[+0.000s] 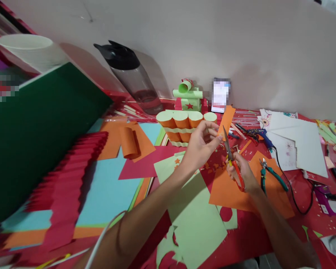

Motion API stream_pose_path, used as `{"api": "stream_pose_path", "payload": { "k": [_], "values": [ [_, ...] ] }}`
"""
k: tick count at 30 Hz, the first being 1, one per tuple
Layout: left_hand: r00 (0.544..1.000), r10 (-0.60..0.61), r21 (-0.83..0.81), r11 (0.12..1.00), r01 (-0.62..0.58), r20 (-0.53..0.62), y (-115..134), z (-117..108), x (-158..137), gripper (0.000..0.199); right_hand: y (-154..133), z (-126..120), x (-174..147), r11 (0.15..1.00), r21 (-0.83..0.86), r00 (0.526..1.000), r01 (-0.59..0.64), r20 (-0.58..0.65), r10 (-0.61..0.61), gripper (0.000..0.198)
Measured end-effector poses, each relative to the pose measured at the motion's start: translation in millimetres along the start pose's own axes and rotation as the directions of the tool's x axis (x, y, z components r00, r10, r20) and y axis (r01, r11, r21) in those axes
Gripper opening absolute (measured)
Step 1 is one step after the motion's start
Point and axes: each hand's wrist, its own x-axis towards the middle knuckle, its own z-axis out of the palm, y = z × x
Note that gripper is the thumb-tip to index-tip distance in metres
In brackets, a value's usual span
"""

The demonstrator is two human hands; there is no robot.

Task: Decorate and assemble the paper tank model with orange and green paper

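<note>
My left hand (pixel 203 144) pinches the lower end of an orange paper strip (pixel 227 118) between thumb and fingers. In my right hand (pixel 242 172) is a pair of scissors (pixel 236 174) with red handles, its blades pointing up beside the strip. Whether the blades touch the paper I cannot tell. Just behind my left hand stands a row of orange paper tubes (pixel 179 125) with pale green tops and bands. Under my right hand lies a large orange sheet (pixel 226 190). Pale green paper (pixel 197 220) with cut-out holes lies below my left forearm.
Teal-handled cutting pliers (pixel 273 175) and a blue glue gun (pixel 264 137) with a black cord lie to the right. A phone (pixel 220 95) leans on the wall near a green paper model (pixel 188 99). A water bottle (pixel 134 78) and a dark green board (pixel 42 134) stand left.
</note>
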Motion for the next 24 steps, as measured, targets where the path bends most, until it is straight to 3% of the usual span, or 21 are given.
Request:
{"api": "stream_pose_path", "payload": {
  "k": [24],
  "values": [
    [1.0,-0.019,-0.017,1.0,0.019,0.013,3.2,-0.5,-0.3,0.029,4.9,1.6,0.3,0.998,-0.046,0.997,-0.036,-0.077,0.032,0.033]
  ]
}}
